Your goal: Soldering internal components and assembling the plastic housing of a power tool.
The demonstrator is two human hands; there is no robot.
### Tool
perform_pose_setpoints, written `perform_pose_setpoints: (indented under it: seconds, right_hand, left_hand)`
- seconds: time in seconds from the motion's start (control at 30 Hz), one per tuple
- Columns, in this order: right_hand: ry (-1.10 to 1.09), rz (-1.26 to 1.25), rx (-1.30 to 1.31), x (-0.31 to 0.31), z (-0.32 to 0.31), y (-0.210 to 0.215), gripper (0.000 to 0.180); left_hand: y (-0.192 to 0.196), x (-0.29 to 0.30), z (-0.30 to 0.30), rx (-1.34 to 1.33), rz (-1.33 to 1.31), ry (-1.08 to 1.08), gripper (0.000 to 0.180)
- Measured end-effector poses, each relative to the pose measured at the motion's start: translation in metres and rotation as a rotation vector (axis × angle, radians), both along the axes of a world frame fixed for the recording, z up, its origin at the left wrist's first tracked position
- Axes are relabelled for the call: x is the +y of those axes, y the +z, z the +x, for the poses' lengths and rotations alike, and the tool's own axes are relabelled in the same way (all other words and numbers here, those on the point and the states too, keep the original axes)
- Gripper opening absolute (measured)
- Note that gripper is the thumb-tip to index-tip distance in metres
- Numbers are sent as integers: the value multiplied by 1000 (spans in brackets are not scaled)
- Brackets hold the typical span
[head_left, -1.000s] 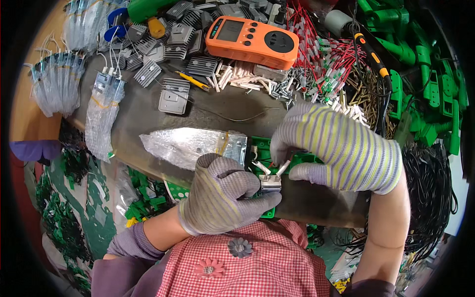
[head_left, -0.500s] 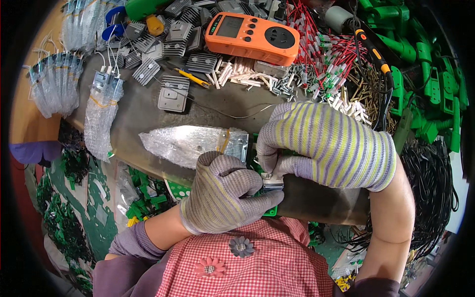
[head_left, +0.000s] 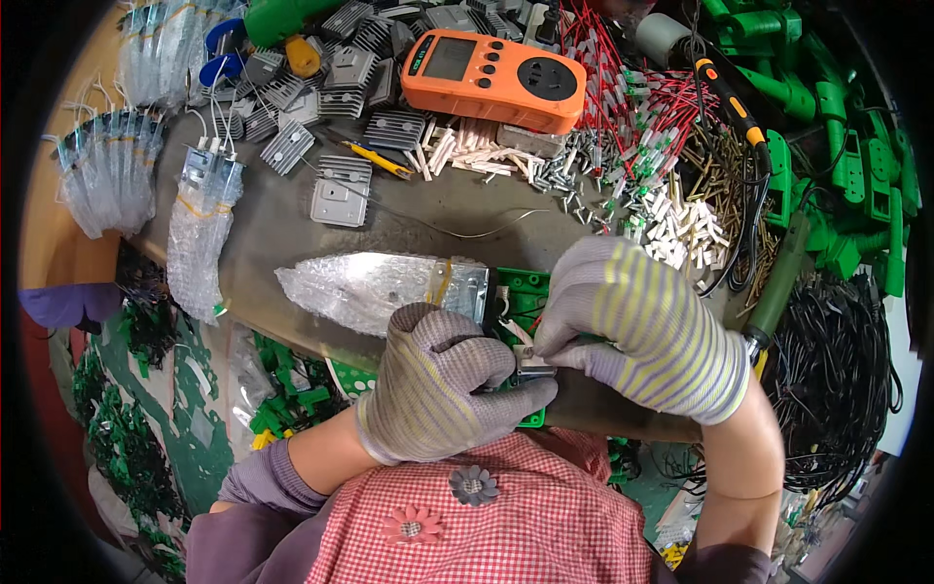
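Head view: job looks partway done, with a white tubular sleeve (head_left: 517,332) run to the small silver-and-white block (head_left: 534,370) and the green plastic housing (head_left: 528,281) left open. The block's pinched at the fingertips of the grey-striped gloved left hand (head_left: 452,384); whether anything's gripped by the yellow-striped gloved right hand (head_left: 642,331), just beside it, can't be told.

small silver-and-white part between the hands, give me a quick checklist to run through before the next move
1. Left hand at the small silver-and-white part: ok
2. Right hand gripping something: cannot tell, its fingers hide the contact
3. White sleeved lead seated: cannot tell, its end is partly covered
4. Bubble-wrapped silver plate lying beside the green housing: ok
5. Green-handled tool well clear of the right glove: not ok, its metal end looks close
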State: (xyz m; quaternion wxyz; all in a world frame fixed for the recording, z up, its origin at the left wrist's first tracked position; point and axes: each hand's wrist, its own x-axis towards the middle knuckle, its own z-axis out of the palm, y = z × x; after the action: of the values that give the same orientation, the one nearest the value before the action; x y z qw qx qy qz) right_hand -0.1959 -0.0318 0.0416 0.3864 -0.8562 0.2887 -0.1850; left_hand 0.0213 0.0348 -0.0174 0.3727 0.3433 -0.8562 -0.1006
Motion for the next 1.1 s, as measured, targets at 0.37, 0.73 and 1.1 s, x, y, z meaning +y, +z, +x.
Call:
perform_pose_setpoints:
  seconds: [0.37,0.73,1.1]
  right_hand:
    - [-404,-390,-35,91,14,-57,24]
    - [-369,-483,-175,85,15,-63,22]
    - [-350,-448,-156,85,14,-64,21]
  left_hand:
    - [41,-71,20,-87,484,-150,19]
    - [76,-104,-10,-589,304,-487,13]
    - [58,-94,2,-455,372,-436,19]
